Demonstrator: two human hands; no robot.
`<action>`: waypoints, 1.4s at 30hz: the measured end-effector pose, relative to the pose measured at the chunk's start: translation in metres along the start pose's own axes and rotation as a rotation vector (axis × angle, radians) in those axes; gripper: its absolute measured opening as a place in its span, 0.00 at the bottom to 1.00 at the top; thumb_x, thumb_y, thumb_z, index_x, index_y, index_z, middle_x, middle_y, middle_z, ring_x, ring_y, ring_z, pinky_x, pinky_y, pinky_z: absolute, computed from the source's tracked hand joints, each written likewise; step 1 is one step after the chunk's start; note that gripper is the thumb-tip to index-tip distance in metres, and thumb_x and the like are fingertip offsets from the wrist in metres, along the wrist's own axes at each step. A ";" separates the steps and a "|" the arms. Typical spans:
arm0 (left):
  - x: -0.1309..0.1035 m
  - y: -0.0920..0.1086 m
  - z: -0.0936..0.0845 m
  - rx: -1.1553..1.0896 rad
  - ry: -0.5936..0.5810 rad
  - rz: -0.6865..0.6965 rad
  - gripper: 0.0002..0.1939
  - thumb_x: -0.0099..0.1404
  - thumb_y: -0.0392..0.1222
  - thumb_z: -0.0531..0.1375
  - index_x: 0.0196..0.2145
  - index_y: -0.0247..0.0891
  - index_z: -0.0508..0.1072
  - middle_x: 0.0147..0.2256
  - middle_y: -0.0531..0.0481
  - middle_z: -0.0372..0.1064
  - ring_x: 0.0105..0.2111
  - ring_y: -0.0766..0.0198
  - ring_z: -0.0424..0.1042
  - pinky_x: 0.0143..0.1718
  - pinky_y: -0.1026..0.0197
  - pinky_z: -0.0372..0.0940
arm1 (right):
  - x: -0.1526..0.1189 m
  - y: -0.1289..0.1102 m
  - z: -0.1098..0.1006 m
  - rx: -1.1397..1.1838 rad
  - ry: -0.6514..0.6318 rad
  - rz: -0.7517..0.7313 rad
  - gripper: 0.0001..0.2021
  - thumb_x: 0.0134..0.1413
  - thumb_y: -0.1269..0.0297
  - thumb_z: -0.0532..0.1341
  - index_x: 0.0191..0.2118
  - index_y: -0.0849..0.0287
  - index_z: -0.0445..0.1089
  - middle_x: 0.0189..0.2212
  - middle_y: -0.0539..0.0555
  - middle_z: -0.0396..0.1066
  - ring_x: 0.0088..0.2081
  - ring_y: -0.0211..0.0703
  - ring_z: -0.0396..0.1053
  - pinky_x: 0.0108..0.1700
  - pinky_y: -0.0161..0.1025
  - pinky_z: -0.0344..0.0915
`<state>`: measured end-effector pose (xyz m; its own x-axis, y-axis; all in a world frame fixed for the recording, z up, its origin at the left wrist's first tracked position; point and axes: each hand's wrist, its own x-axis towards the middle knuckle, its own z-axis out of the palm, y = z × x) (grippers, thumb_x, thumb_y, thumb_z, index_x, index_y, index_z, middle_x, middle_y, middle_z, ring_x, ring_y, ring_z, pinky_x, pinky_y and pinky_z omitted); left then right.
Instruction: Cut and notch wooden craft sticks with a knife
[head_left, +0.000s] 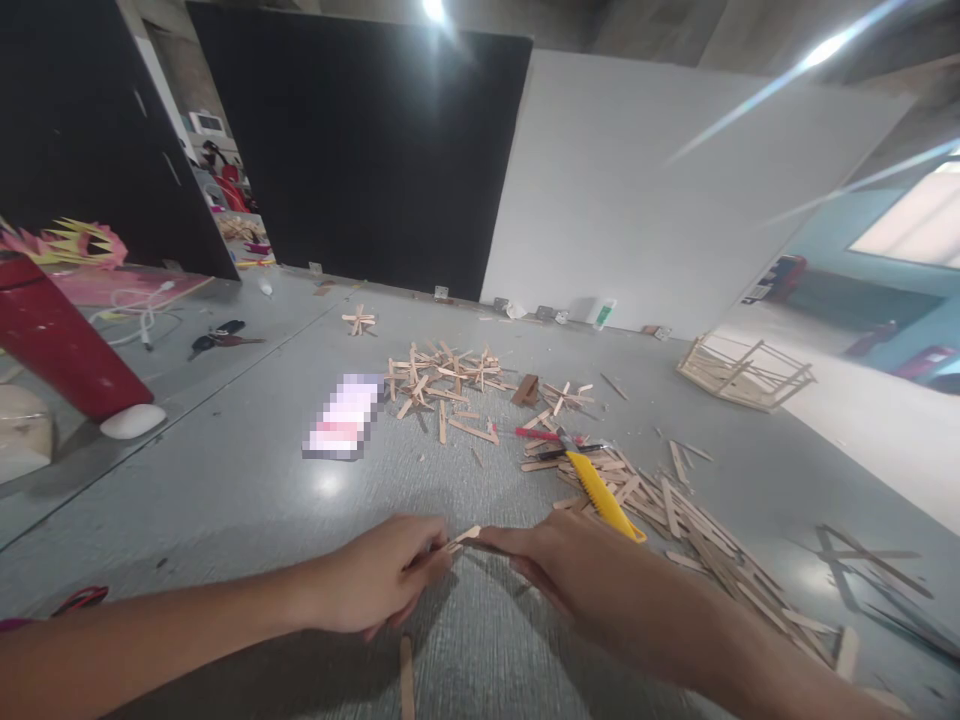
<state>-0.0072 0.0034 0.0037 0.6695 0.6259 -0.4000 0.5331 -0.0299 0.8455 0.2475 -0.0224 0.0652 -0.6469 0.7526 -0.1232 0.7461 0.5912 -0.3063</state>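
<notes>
Near the front of the grey table, my left hand (397, 575) is closed, its thumb and forefinger pinching a short wooden craft stick piece (465, 537). My right hand (555, 560) reaches in from the right with its index finger stretched out, the fingertip touching the far end of that piece. Its other fingers are curled beneath and partly hidden. Below my hands a whole craft stick (407, 678) lies on the table. Just beyond my right hand is a yellow-handled utility knife (600, 490), resting across loose sticks.
Loose craft sticks (705, 530) spread along the right. A pile of glued stick pieces (450, 370) lies ahead, beside a blurred phone (345, 418). A red bottle (67, 340) and keys (225, 338) are on the left. A stick frame (742, 375) stands at the far right.
</notes>
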 end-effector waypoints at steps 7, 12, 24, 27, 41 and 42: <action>0.000 -0.002 -0.002 -0.057 -0.015 0.062 0.20 0.78 0.56 0.49 0.59 0.44 0.59 0.17 0.64 0.59 0.10 0.71 0.53 0.10 0.73 0.51 | 0.020 0.009 0.008 -0.080 -0.001 -0.084 0.19 0.60 0.76 0.58 0.52 0.52 0.76 0.25 0.48 0.71 0.25 0.36 0.62 0.29 0.36 0.49; 0.002 -0.005 0.002 -0.060 0.040 0.044 0.19 0.77 0.51 0.49 0.60 0.43 0.61 0.16 0.63 0.59 0.09 0.69 0.54 0.09 0.73 0.50 | 0.028 0.002 0.005 -0.101 -0.001 -0.086 0.14 0.63 0.78 0.56 0.41 0.56 0.78 0.23 0.48 0.67 0.24 0.35 0.58 0.28 0.36 0.47; 0.003 -0.007 0.003 -0.053 0.063 0.057 0.16 0.76 0.46 0.50 0.58 0.43 0.61 0.16 0.64 0.58 0.09 0.70 0.54 0.10 0.73 0.49 | 0.039 0.001 -0.002 -0.040 -0.019 -0.079 0.13 0.62 0.77 0.58 0.37 0.57 0.79 0.27 0.51 0.73 0.32 0.38 0.68 0.35 0.35 0.56; 0.003 -0.008 0.003 -0.074 0.055 0.070 0.14 0.76 0.47 0.50 0.56 0.43 0.62 0.16 0.64 0.58 0.09 0.69 0.54 0.10 0.73 0.49 | 0.036 -0.011 0.009 -0.188 -0.067 -0.032 0.12 0.59 0.78 0.58 0.37 0.59 0.78 0.25 0.51 0.70 0.28 0.38 0.66 0.30 0.35 0.54; 0.002 -0.003 0.002 -0.041 0.065 0.045 0.14 0.75 0.46 0.51 0.55 0.43 0.62 0.15 0.64 0.55 0.09 0.70 0.51 0.10 0.72 0.50 | 0.040 0.001 -0.008 0.044 -0.070 0.021 0.12 0.63 0.74 0.59 0.39 0.55 0.80 0.29 0.50 0.74 0.34 0.39 0.71 0.37 0.35 0.59; 0.002 -0.004 0.003 -0.045 0.060 0.051 0.14 0.75 0.46 0.51 0.55 0.43 0.62 0.15 0.64 0.56 0.09 0.70 0.51 0.09 0.72 0.49 | 0.036 -0.006 -0.002 -0.015 -0.067 0.031 0.13 0.63 0.76 0.58 0.37 0.56 0.79 0.29 0.51 0.74 0.34 0.39 0.71 0.36 0.36 0.58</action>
<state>-0.0064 0.0028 -0.0011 0.6621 0.6704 -0.3350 0.4743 -0.0288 0.8799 0.2206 0.0016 0.0642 -0.6325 0.7494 -0.1958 0.7677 0.5729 -0.2872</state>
